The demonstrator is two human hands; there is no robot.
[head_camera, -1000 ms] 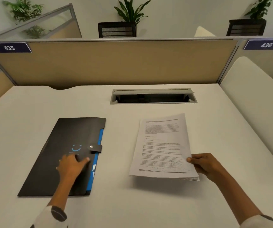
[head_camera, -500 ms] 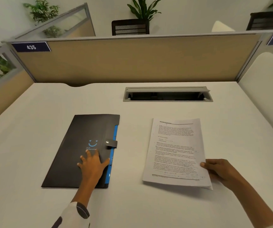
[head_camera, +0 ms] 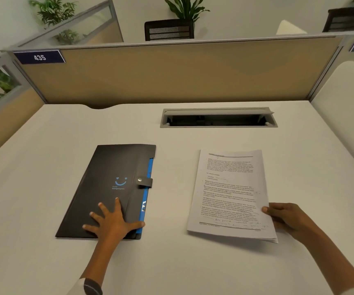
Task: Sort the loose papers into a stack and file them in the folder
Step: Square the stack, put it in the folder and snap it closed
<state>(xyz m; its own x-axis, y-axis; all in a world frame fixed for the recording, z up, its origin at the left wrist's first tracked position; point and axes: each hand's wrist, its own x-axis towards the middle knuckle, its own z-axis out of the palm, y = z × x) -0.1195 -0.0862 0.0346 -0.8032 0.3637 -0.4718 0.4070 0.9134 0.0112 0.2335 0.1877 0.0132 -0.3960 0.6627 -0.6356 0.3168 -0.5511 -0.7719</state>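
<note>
A black folder [head_camera: 108,177] with a blue smile logo and a snapped tab lies closed on the white desk, blue inner edge showing along its right side. My left hand [head_camera: 113,222] rests flat on its near right corner, fingers spread. To the right, a stack of printed papers [head_camera: 229,188] sits slightly raised at its near edge. My right hand [head_camera: 287,218] pinches the stack's lower right corner, thumb on top.
A grey cable slot [head_camera: 217,118] is set into the white desk [head_camera: 44,156] behind the papers. A tan partition [head_camera: 171,71] with a "435" label closes the back. A white curved divider [head_camera: 346,99] stands at the right.
The view has shifted so the folder and papers sit further right. My left hand slid toward the folder's near right corner. The right hand keeps its hold on the papers.
</note>
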